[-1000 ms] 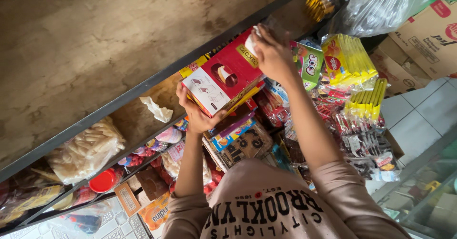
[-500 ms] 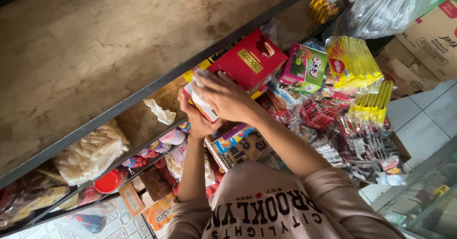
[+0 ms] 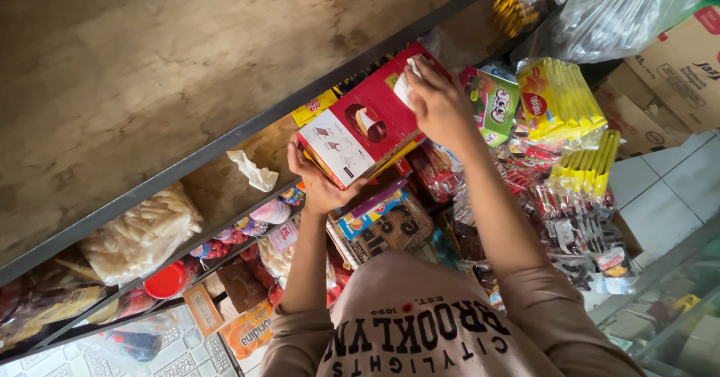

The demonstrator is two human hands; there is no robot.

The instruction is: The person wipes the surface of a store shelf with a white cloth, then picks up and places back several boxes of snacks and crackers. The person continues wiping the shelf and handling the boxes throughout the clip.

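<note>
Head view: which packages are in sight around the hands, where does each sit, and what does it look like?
Red box: flat carton with a white end panel, held up by left hand and right hand.
Yellow packs: stacked slim packets, right of the box.
Green packet: beside the right hand.
Clear bag: pale snack sticks, lower left shelf.
Cardboard carton: brown, far right.

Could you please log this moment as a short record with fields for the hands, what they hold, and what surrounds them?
setting: wooden shelf over packed snack racks
left hand: supports the red box from below, at its white end
right hand: presses a white cloth on the box's upper face
box pose: tilted, held off the goods
nearby: yellow packets, bag of pale sticks, crumpled tissue
floor: white tiles
</note>
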